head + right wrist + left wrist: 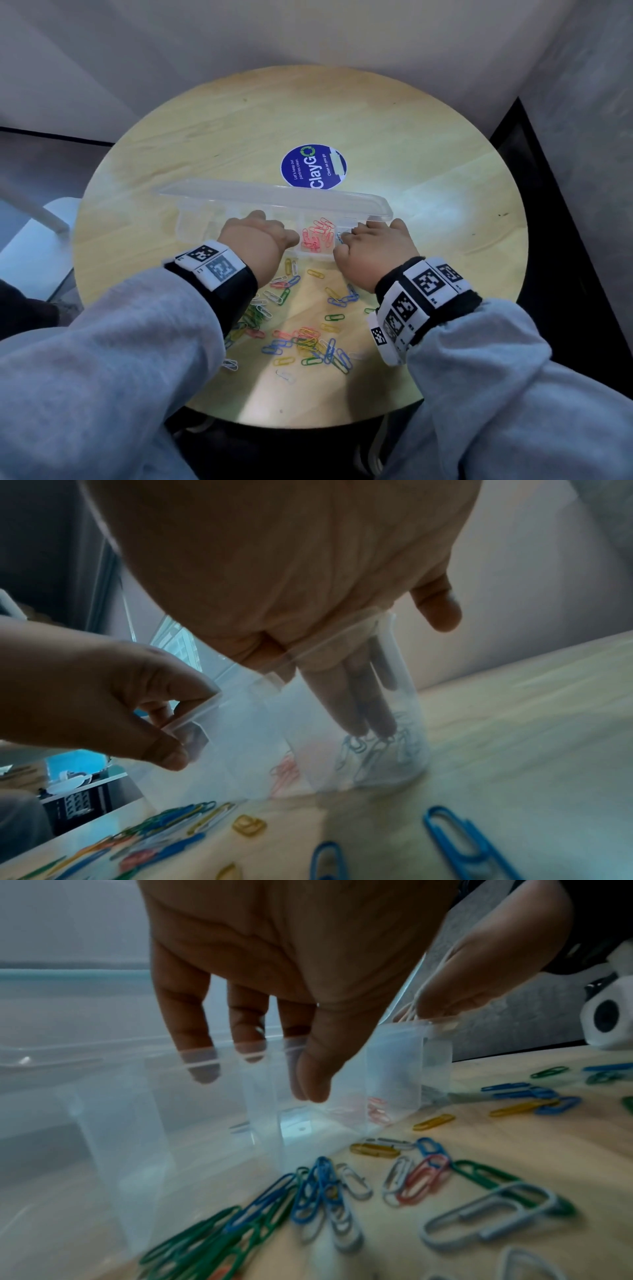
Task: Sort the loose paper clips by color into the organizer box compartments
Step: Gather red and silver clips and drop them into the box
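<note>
Grey sleeves (102, 359) cover both arms. Each wrist wears a black band (236, 284) carrying white tags (426, 284) printed with black square codes.

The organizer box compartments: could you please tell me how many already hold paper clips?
2 show clips: pink clips fill one right of centre, and blue clips lie in the rightmost, under the right hand. The left hand may hide another.

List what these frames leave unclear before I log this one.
- Compartment under the left hand: contents hidden in the head view, blurred behind organizer box plastic in the left wrist view.
- Right hand: whether its fingers pinch a clip among the blue clips is blurred.
</note>
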